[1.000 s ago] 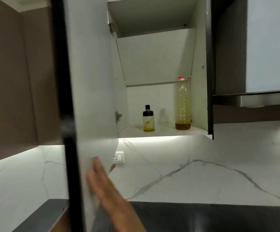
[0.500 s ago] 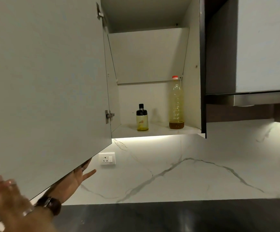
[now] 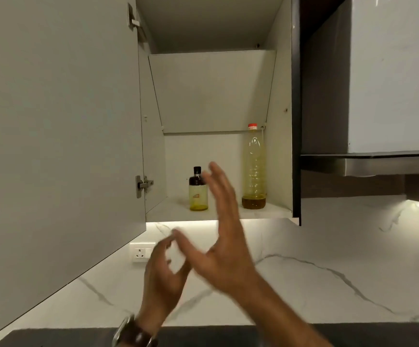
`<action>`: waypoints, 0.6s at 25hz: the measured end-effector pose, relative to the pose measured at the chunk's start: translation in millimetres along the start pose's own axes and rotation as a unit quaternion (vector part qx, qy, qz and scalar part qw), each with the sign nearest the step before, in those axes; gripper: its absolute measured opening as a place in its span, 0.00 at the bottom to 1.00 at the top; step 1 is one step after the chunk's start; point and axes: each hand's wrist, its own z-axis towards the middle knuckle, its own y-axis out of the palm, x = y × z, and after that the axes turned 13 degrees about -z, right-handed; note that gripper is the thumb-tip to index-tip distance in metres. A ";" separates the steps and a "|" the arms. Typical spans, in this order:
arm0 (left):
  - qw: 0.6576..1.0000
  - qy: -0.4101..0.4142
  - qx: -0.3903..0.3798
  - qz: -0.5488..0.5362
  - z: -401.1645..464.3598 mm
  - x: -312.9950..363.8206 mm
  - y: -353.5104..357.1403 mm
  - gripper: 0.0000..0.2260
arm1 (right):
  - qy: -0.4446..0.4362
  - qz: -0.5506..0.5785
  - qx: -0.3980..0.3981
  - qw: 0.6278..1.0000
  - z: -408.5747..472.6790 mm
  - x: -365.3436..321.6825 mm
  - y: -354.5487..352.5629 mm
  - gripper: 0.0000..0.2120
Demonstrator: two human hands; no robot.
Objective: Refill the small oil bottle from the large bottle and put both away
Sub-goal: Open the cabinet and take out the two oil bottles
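Step in hand: fetching. Small dark-capped glass oil bottle point(image 3: 198, 190) and tall clear plastic bottle with red cap point(image 3: 253, 169) stand apart on the open white cabinet's shelf point(image 3: 173, 211). Right hand point(image 3: 224, 231) raised toward them, grip spread, empty; left hand point(image 3: 163, 274) lower, fingers loosely curled, empty. Next: close around one bottle, lift out upright.

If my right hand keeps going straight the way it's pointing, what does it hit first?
Probably the small bottle. The right hand is open, its fingers reaching up into the cabinet just right of that bottle; the large bottle stands further right. Depth is unclear, so it might pass between them.
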 end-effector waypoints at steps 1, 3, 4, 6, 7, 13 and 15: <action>1.000 0.015 0.015 0.010 14.5 10.4 17.3 0.27 | 0.052 -0.031 0.026 0.998 9.0 30.8 -10.9 0.45; 1.000 0.010 0.012 0.004 51.1 27.9 53.1 0.37 | 0.178 -0.059 0.029 0.982 33.9 93.3 -25.2 0.49; 1.000 0.001 0.011 0.013 72.9 33.0 69.0 0.40 | 0.246 -0.054 0.033 0.967 45.5 123.6 -34.6 0.50; 0.999 -0.026 0.026 0.035 112.8 31.3 93.8 0.45 | 0.342 -0.070 0.026 0.937 56.6 176.9 -40.0 0.53; 0.998 -0.035 0.030 0.049 127.4 26.0 100.8 0.47 | 0.364 -0.085 0.019 0.927 58.0 201.3 -38.6 0.54; 0.994 -0.085 0.043 0.049 176.1 -7.2 115.0 0.42 | 0.455 -0.029 -0.004 0.890 64.4 281.1 -18.2 0.59; 0.994 -0.081 0.055 0.043 178.0 -7.7 116.8 0.35 | 0.465 -0.026 -0.001 0.885 65.7 291.6 -10.1 0.53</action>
